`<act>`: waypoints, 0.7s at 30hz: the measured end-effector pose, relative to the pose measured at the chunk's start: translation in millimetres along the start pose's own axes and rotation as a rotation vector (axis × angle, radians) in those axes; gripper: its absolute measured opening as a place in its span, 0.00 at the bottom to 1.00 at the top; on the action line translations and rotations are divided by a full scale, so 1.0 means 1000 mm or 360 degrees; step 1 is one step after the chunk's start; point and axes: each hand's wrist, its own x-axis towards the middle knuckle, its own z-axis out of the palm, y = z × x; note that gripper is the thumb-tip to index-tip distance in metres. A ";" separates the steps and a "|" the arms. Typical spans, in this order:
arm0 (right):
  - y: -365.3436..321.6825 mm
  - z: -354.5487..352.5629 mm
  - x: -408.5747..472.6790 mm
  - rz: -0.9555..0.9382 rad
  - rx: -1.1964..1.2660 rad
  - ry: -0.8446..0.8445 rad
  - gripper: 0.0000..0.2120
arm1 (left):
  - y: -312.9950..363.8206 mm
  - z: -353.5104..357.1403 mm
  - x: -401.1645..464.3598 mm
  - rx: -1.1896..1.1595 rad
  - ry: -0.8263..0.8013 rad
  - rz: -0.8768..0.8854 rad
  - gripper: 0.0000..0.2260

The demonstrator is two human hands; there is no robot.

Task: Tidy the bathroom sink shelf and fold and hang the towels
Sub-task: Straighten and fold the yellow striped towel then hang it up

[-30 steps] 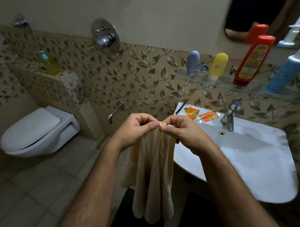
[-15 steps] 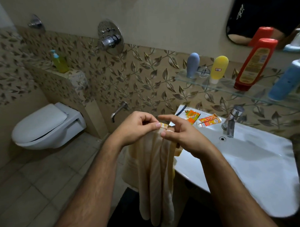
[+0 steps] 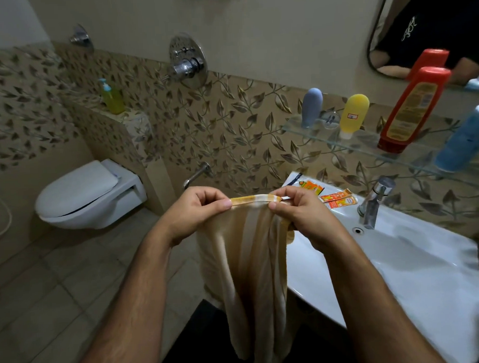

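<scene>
Hanging towel [image 3: 251,251], hem between left hand [image 3: 192,211], right hand [image 3: 302,213]

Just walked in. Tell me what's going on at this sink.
A person is holding up a beige towel in front of the sink. The left hand and right hand each pinch its striped top hem, and the rest hangs down in loose folds. It is not yet hung. Bottles stand on the glass shelf, and sachets lie by the tap.
</scene>
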 end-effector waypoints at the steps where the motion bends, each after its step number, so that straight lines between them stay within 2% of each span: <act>1: -0.001 0.002 0.000 0.0013 -0.0002 -0.0012 0.09 | 0.003 0.002 0.002 0.0037 0.0031 0.0002 0.05; 3: -0.005 0.006 -0.001 -0.0003 0.0000 -0.0062 0.16 | 0.008 0.005 0.004 0.0107 0.0064 0.0004 0.05; 7: -0.012 0.020 -0.003 -0.0089 0.0100 -0.0122 0.22 | 0.013 0.006 0.008 0.0416 0.0115 0.0017 0.04; 11: -0.012 0.031 0.007 -0.0092 0.0126 0.0157 0.27 | 0.010 -0.002 0.015 0.0682 0.0270 -0.0021 0.04; 13: -0.011 0.032 0.012 -0.0115 0.0005 0.0391 0.24 | 0.006 -0.013 0.017 0.0799 0.0398 -0.0043 0.05; 15: -0.013 0.034 0.015 -0.0090 -0.0091 0.0495 0.21 | 0.004 -0.025 0.017 0.0804 0.0519 -0.0057 0.06; 17: -0.018 0.045 0.016 -0.0022 -0.0004 0.0319 0.21 | 0.005 -0.033 0.018 0.0771 0.0491 -0.0049 0.06; 19: -0.024 0.063 0.019 -0.0039 0.0064 0.0053 0.22 | 0.007 -0.038 0.019 0.0769 0.0276 -0.0007 0.04; 21: -0.026 0.081 0.025 -0.0055 0.0022 -0.0087 0.23 | 0.009 -0.043 0.018 0.0788 0.0038 0.0066 0.03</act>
